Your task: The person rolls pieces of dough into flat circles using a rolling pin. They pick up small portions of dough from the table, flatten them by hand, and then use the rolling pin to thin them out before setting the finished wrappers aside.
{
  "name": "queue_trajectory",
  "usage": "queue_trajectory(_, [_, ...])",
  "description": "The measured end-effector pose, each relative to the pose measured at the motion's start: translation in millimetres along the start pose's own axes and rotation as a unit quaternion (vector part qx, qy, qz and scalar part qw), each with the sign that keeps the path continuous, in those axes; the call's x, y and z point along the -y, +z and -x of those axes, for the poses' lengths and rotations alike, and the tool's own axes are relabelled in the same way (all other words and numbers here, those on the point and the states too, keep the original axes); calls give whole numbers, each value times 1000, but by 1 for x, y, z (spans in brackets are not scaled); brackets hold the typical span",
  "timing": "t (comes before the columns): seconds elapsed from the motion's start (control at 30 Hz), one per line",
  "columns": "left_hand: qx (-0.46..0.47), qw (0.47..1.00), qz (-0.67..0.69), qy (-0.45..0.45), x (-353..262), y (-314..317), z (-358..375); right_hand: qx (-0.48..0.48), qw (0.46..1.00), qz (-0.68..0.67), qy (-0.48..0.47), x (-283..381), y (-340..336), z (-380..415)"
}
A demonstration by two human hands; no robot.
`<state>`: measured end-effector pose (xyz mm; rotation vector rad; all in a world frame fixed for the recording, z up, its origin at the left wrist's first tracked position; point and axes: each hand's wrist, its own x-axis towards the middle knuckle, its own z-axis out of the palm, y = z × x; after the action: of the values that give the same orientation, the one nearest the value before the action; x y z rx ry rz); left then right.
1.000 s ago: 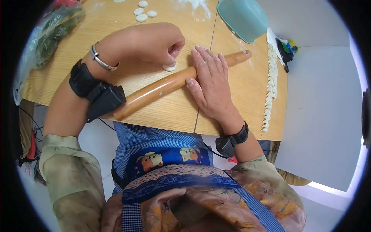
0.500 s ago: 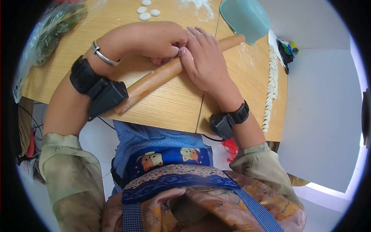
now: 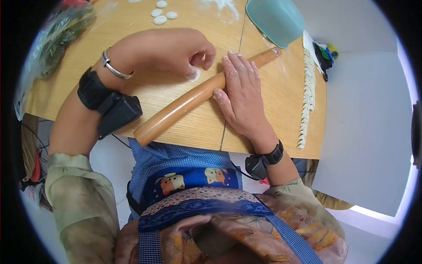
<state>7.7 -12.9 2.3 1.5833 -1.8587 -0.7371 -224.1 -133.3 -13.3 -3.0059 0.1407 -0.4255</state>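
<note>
My right hand lies over a wooden rolling pin, fingers stretched across it and thumb along its near side. Flour dusts the fingers. The pin rests slantwise, its lower left end at the table's near edge. Left of the pin, my left hand is curled, with the thumb on a small round of dough; the fingers partly cover that round, and their exact grip is half hidden. Several flattened dough pieces lie farther back on the table.
A light teal plastic basin is tipped at the far right. A row of folded dough pieces runs along the right edge of the wooden table. Greens in a plastic bag lie at left. Loose flour is at the back.
The rolling pin has moved toward me with my right hand. My left hand has separated from the right, and the dough round under its thumb now shows.
</note>
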Motion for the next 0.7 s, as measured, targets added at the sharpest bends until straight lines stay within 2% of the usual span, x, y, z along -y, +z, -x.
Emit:
queue_trajectory(0.1, [26,1000,-13,-10,0,-2,-2,2,1000,1,-3,0,2,-2])
queue_trajectory(0.23, [-1,999,-35,-23,-1,-1,0,2,1000,-4,-4,0,1,-2])
queue_trajectory(0.33, [-3,999,-9,-45,-6,-2,-4,-3,1000,-3,-11,-1,1,-4])
queue_trajectory(0.4, [13,988,73,-135,-9,-3,-3,-7,1000,-2,-18,-2,2,-8])
queue_trajectory(0.7, [16,979,134,-155,-6,-5,-4,-59,996,-9,-60,-6,20,-60])
